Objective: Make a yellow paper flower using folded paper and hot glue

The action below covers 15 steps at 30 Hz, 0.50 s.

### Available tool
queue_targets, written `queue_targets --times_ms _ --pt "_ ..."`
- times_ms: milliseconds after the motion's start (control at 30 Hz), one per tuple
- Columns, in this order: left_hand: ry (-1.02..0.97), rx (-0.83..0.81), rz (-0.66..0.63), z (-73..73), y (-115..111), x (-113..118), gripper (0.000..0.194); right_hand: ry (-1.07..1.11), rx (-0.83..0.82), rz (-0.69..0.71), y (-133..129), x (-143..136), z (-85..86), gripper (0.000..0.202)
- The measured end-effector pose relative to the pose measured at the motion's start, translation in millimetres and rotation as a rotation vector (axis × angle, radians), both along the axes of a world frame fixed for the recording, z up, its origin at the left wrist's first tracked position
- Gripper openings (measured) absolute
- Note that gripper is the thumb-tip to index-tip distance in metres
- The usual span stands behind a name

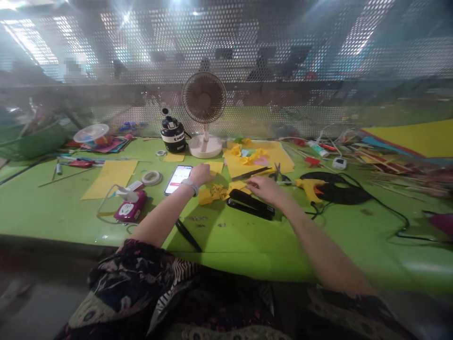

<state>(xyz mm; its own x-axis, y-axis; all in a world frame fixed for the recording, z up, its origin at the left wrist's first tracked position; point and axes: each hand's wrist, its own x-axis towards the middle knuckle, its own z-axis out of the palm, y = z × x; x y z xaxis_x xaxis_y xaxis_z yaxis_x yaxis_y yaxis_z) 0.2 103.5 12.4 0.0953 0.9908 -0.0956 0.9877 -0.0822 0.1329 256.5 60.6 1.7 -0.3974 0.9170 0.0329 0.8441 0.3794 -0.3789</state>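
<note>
My left hand [200, 174] is over the table just right of a lit phone [174, 181]. Its fingers are curled in at the edge of a small yellow paper piece [216, 166]; what they hold, if anything, is hidden. Opposite it, my right hand [262, 186] has its fingertips drawn together beside a folded yellow paper [240, 186]. I cannot make out anything held there. Crumpled yellow paper pieces [218, 192] and a small yellow pad [204, 196] lie between the hands. A black stapler [249, 206] rests just below my right hand.
Scissors [278, 171] and a yellow glue gun [310, 188] lie right of my right hand. A white fan [205, 146] and a black bottle [173, 137] stand behind. Leftward are a tape roll [151, 178], yellow sheet [110, 178] and purple power strip [130, 208].
</note>
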Motion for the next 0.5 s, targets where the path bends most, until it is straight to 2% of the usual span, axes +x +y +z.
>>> queue_targets --times_ms 133,300,500 --pt "0.040 -0.013 0.001 -7.6 10 6 0.041 0.001 -0.004 -0.017 -2 1 3.2 0.025" --pt "0.062 0.019 0.003 -15.3 19 -1 0.032 0.001 0.033 -0.015 -1 3 5.0 0.024" --pt "0.026 0.064 0.008 -9.3 18 -14 0.036 0.042 0.050 -0.021 2 5 0.7 0.021"
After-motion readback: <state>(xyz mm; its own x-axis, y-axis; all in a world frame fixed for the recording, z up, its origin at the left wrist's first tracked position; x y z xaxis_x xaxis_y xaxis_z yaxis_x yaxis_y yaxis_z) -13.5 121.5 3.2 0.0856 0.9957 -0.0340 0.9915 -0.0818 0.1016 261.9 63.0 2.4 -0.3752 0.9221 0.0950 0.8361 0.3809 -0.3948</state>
